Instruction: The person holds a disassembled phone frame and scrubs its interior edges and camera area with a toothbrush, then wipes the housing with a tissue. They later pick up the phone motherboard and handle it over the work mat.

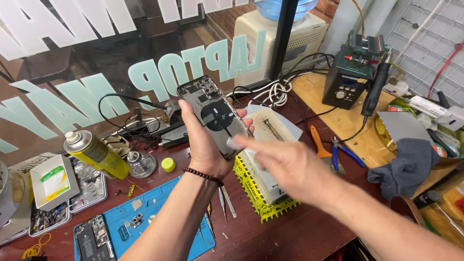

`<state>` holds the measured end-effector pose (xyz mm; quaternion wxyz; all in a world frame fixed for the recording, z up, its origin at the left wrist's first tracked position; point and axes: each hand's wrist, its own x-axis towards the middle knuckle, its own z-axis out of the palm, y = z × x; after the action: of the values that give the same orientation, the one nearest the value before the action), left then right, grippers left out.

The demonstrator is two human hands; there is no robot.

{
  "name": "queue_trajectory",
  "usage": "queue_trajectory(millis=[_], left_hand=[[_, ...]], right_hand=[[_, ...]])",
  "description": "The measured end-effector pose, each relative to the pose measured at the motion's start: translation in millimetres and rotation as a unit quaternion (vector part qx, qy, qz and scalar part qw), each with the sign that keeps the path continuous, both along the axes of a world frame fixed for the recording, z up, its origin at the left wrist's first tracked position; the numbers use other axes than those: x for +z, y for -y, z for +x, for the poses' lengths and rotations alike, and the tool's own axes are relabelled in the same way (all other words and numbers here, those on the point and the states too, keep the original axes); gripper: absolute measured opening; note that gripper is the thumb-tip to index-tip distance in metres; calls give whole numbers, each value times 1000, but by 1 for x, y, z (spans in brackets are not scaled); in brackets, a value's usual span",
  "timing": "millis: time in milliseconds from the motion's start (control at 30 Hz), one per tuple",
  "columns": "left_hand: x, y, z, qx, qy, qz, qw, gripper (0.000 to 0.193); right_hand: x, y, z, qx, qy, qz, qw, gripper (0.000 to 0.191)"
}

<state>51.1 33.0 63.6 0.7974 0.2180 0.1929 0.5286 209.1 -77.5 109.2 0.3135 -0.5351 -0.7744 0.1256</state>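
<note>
My left hand (205, 145) holds an opened phone back housing (212, 112) upright above the bench, its inner side with a dark round coil facing me. A bead bracelet (203, 176) sits on that wrist. My right hand (285, 164) is blurred in front of the housing's lower right edge, pinching a small pale piece (235, 143) between its fingertips; what the piece is I cannot tell.
A blue work mat (159, 212) carries a phone board (94, 240) and small parts. A yellow spray can (96, 154), parts trays (53, 186), a yellow-edged heating pad (261, 186), pliers (338, 152), a soldering station (350, 77) and a grey cloth (406, 166) surround it.
</note>
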Motion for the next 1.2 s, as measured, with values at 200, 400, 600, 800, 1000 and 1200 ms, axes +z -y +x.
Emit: queue_trajectory(millis=[200,400,600,800,1000,1200], left_hand=[[-2,4,2,16,-24,14,999,88],[6,5,-11,48,-76,34,995,89],[11,2,-10,65,-58,29,996,86],[14,-2,-20,67,-92,107,988,88],[8,-5,-23,72,-97,119,986,91],[-1,-11,-32,72,-88,85,990,88]], right_hand=[[-24,-6,18,-92,-25,-110,989,45],[-20,-13,2,-79,23,-77,994,50],[-1,-15,-4,-61,42,-52,996,48],[-36,-24,2,-34,-1,-50,998,51],[-22,-23,-15,43,-22,41,998,40],[-30,-30,-7,-40,23,66,997,43]])
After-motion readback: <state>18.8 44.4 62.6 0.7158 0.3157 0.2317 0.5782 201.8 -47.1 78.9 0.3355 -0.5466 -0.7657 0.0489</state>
